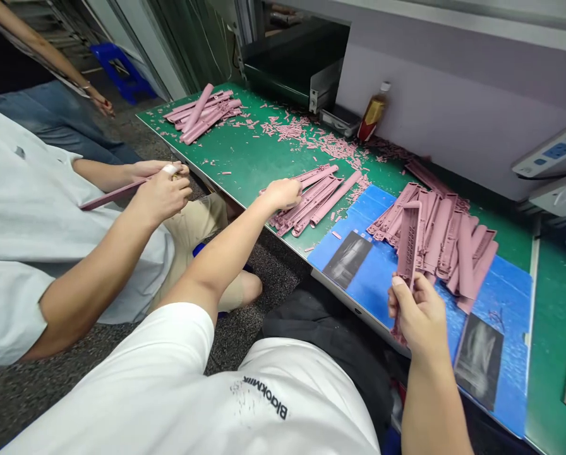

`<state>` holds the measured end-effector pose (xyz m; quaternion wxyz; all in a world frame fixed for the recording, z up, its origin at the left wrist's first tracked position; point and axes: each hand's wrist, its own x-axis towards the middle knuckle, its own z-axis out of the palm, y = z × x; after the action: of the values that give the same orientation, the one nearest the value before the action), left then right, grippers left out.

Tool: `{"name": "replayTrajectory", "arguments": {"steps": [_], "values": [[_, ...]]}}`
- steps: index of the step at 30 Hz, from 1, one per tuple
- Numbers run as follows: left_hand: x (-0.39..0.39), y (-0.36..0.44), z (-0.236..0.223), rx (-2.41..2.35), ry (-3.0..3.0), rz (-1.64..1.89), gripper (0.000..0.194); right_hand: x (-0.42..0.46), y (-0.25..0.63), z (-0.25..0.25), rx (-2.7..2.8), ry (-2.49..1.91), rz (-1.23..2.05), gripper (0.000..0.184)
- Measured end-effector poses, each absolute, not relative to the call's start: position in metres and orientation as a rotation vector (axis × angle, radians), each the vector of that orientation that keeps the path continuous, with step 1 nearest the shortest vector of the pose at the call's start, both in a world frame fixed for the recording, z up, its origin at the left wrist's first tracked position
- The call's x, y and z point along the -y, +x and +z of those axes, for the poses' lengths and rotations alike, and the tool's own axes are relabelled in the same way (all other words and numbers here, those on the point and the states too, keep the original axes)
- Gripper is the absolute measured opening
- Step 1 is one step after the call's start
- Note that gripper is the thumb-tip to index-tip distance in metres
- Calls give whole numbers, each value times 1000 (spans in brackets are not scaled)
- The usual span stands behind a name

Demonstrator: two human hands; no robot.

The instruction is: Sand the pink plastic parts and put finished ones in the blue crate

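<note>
Head view: left of the blue board (517,316), resting the nearer left hand (283,194) on pink plastic channels (318,201) slanting like the board's left edge; cannot tell whether pinching any. Over its near edge, clasping a raised channel (409,243) in the right hand (418,313).

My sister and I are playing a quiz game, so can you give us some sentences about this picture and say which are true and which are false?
1. The right hand holds a pink plastic strip. True.
2. The left hand is in a pocket. False: it is at a pile of pink strips.
3. A bottle is on the green tabletop. True.
4. The blue sheet lies under the heap of strips near the right hand. True.
5. The light-shirted neighbour's hands are empty. False: they hold a long pink piece.
</note>
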<state>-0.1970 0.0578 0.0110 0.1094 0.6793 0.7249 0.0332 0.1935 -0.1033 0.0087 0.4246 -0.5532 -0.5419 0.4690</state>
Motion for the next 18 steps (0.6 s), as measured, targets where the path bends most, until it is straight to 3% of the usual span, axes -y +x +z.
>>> {"name": "replayTrajectory", "arguments": {"steps": [2, 8, 18], "values": [[-55, -204, 12, -2142, 1985, 125, 28, 109, 202, 7, 1324, -1397, 1177, 49], [-67, -238, 20, -2308, 1884, 263, 51, 117, 211, 2, 1270, -1398, 1189, 51], [-51, -255, 20, -2337, 1718, 244, 27, 130, 218, -3, 1214, -1427, 1211, 54]]}}
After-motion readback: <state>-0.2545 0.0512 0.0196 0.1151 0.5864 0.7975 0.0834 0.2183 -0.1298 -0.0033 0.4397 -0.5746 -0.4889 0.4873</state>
